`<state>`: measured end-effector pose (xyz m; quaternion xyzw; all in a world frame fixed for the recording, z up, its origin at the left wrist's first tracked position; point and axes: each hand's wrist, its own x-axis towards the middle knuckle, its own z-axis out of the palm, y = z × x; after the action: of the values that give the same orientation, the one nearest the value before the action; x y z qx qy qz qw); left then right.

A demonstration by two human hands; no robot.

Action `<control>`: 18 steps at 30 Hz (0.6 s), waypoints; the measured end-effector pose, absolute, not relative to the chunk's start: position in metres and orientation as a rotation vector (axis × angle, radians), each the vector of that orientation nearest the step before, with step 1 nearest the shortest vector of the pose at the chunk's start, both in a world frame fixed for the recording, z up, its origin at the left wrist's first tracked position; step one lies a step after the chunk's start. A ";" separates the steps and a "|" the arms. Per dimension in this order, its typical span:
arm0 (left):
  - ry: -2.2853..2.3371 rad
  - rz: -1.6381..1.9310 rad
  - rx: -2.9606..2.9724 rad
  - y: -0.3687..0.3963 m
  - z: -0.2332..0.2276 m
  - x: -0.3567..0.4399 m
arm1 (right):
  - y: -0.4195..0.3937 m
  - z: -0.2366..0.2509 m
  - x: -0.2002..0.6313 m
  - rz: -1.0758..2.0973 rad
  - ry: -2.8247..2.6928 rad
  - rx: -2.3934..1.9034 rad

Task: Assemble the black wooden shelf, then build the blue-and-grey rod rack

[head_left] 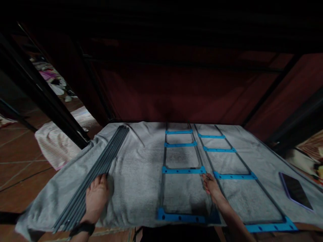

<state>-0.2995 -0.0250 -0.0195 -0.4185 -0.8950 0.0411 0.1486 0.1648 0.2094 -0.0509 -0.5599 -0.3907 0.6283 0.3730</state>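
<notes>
— Under your left palm, what lies there?

— Under my left hand (97, 195), spread flat and gripping nothing, lies the bundle of grey rods (101, 164), pressed so it won't roll on the grey cloth (141, 174).

— And your right?

— My right hand (211, 186) pinches a thin rod of the left frame (182, 171), just below its blue crossbar. Beyond my knuckles sits the second frame (234, 174); farther right, a phone (295, 190).
</notes>
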 end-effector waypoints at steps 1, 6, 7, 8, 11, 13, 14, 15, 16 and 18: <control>-2.569 0.133 -1.210 -0.025 -0.018 -0.302 | 0.210 -0.045 0.167 1.576 -0.993 -1.447; -2.596 0.207 -1.228 -0.016 -0.012 -0.312 | 0.213 -0.009 0.189 1.603 -1.010 -1.435; -2.627 0.216 -1.201 -0.013 -0.012 -0.313 | 0.214 -0.002 0.194 1.609 -1.022 -1.444; -2.666 0.220 -1.169 -0.010 -0.011 -0.314 | 0.215 0.006 0.199 1.616 -1.037 -1.450; -2.805 0.154 -1.120 0.000 -0.006 -0.316 | 0.218 0.027 0.210 1.674 -1.085 -1.410; -2.915 0.048 -1.098 0.004 -0.001 -0.319 | 0.220 0.043 0.215 1.698 -1.095 -1.377; -2.955 -0.019 -1.077 0.004 0.003 -0.321 | 0.220 0.051 0.217 1.700 -1.101 -1.368; -2.985 -0.093 -1.036 0.004 0.006 -0.323 | 0.220 0.060 0.219 1.696 -1.110 -1.364; -3.002 -0.179 -0.989 0.004 0.009 -0.325 | 0.219 0.070 0.220 1.697 -1.124 -1.358; -3.013 -0.460 -0.946 0.002 0.014 -0.324 | 0.215 0.090 0.221 1.717 -1.155 -1.335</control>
<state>-0.3244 0.0022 0.0138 -0.2963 -0.9439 -0.1439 -0.0248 0.2208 0.2146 0.0900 -0.5113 -0.4423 0.6574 0.3329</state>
